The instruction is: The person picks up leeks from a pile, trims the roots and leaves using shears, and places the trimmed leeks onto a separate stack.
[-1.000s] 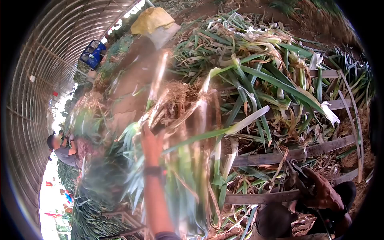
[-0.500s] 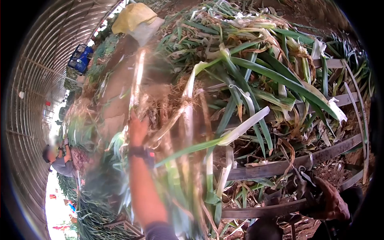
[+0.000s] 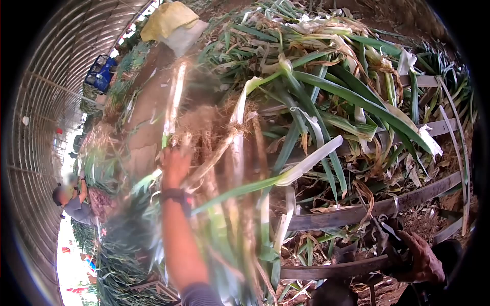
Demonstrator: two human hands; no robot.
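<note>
The view lies on its side and its middle is smeared. My left hand (image 3: 176, 166), banded at the wrist, reaches in from the lower edge among leeks. Its fingers are at a leek's root end; smearing hides whether they grip. A white-stemmed leek (image 3: 176, 97) lies just above the fingertips in the frame. Rooty leeks (image 3: 238, 148) lie side by side to their right. At the lower right, near dark clothing, my right hand (image 3: 424, 260) is closed on something dark, partly shiny, which I cannot make out.
Leek leaves and dry husks (image 3: 326, 81) cover the upper right. Curved flat bars (image 3: 357, 214) run over the litter. A yellow-white sack (image 3: 173, 25) and blue crate (image 3: 101, 74) lie farther off. A person (image 3: 77, 206) works at the left under a ribbed arched roof (image 3: 38, 117).
My left hand has shifted slightly, and its fingers look less pointed at the leek roots. My right hand has barely moved. The distant person's arm has shifted a little.
</note>
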